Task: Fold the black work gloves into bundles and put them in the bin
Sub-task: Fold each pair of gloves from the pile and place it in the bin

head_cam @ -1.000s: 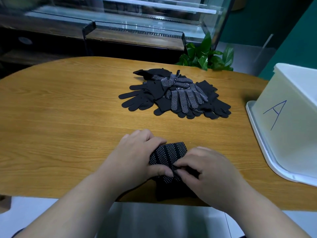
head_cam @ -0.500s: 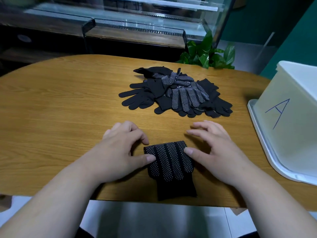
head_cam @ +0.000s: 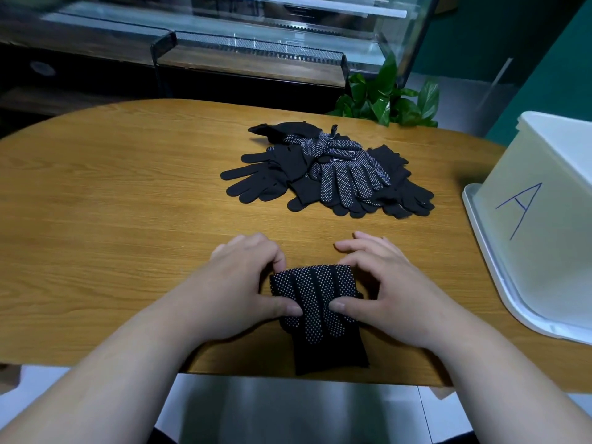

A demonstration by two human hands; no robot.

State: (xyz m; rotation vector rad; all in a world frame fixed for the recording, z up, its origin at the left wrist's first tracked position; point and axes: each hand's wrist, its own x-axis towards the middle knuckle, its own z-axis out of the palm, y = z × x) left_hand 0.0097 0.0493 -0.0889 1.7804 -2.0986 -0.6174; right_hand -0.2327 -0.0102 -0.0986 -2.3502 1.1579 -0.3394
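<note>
Now, with my left hand (head_cam: 243,283) and right hand (head_cam: 381,290) both pinching the half-folded gloves (head_cam: 315,293) at the table (head_cam: 112,219) edge left of the bin (head_cam: 544,219), I should roll tight and even.

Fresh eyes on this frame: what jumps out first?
The left hand and right hand pinch a half-folded dotted black glove bundle at the near edge of the table. Beyond it a loose pile of black gloves lies mid-table, and a white bin marked with a blue A stands at the right.
</note>
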